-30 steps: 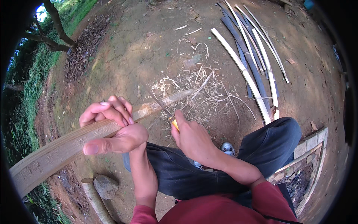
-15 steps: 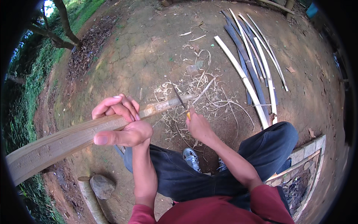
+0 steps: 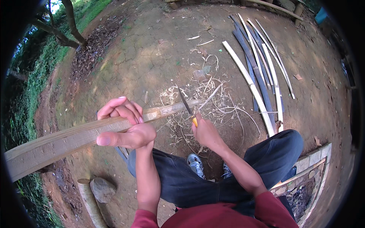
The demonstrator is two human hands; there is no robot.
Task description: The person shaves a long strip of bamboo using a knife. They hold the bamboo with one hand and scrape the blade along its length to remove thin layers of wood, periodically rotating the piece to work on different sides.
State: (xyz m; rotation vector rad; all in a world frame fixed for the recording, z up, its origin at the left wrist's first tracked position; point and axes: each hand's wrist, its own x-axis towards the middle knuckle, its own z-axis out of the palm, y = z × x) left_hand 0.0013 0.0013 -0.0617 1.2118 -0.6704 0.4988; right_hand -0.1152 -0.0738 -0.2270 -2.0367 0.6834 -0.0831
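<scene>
A long split bamboo strip (image 3: 64,137) runs from the left edge of the view to above the pile of shavings, with a node partway along it. My left hand (image 3: 131,133) is closed around it near the node, fingers curled over and thumb sticking out to the left. In my right hand (image 3: 207,132) is a knife (image 3: 185,102), gripped by its yellow handle. Its dark blade points up and away, against or just beside the far end of the strip. The fingers around the handle are partly hidden by the back of the hand.
Curly shavings (image 3: 224,102) cover the dirt beyond my feet. Several pale and dark bamboo strips (image 3: 249,81) lie at the right. A stone (image 3: 102,190) and a log (image 3: 91,203) sit at lower left. A brick-edged pit (image 3: 323,152) is at lower right.
The knife blade has turned slightly more upright beside the strip's far end. My left hand keeps its hold on the strip. The whole view has shifted a little.
</scene>
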